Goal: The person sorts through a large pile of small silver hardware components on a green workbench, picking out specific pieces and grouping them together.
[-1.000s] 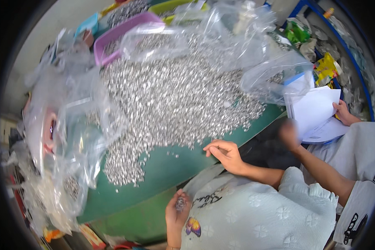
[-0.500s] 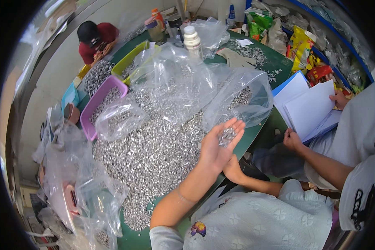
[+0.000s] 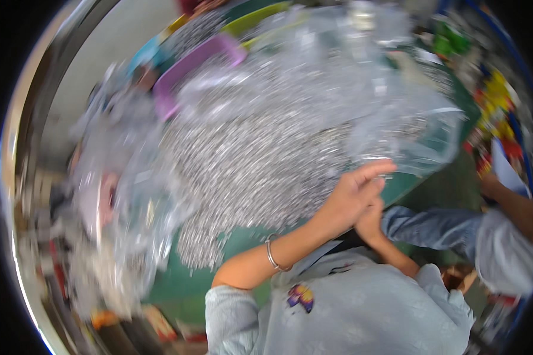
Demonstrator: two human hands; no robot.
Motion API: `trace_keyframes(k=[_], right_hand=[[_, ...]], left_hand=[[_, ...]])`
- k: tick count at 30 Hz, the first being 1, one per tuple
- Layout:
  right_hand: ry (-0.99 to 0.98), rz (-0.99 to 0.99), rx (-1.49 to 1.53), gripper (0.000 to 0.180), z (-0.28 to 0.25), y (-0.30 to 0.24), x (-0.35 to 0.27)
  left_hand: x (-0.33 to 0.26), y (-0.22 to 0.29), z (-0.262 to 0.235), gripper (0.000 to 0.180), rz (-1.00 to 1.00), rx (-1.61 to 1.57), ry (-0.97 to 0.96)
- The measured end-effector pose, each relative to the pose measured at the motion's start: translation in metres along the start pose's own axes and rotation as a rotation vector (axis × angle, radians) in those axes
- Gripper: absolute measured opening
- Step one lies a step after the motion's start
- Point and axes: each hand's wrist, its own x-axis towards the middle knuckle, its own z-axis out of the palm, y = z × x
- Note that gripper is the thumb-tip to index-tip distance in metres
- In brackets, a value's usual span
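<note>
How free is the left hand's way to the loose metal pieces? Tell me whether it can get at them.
Probably yes: the left hand is close by, and the metal pieces on the near side lie uncovered; the clear bags are mostly farther back.

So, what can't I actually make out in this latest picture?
All in the head view:
- Left hand: its own curled fingers and blur hide whether it holds anything.
- Right hand: partly hidden behind the left hand.
- Small metal pieces: too small and motion-blurred to tell their exact shape.
- Person in a maroon top: mostly cut off by the top edge.
</note>
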Motion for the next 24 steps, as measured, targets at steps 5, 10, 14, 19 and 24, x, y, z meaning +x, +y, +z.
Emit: trace_keyframes(k=[5, 10, 14, 19, 24], right_hand=[[-0.399, -0.176, -0.102, 0.018, 0.042, -0.022, 0.004], [-0.923, -0.546, -0.328, 0.04, 0.139, -0.051, 0.007], [-1.007, -0.787, -0.51, 0.054, 0.234, -0.034, 0.01], [-1.133, -0.944, -0.702, 0.061, 0.257, -0.02, -0.008], [-1.322, -0.937, -0.845, 0.06, 0.21, -0.029, -0.01]], left_hand=[[-0.144, -0.051, -0.053, 0.031, 0.264, 0.684, 0.589], [-0.233, -0.101, -0.085, 0.036, 0.085, 1.182, 1.296], [-0.249, -0.1, -0.099, 0.046, -0.03, 1.332, 1.367], [-0.271, -0.118, -0.132, 0.051, 0.002, 1.248, 1.329], [-0.287, -0.121, -0.156, 0.044, 0.038, 1.237, 1.377]])
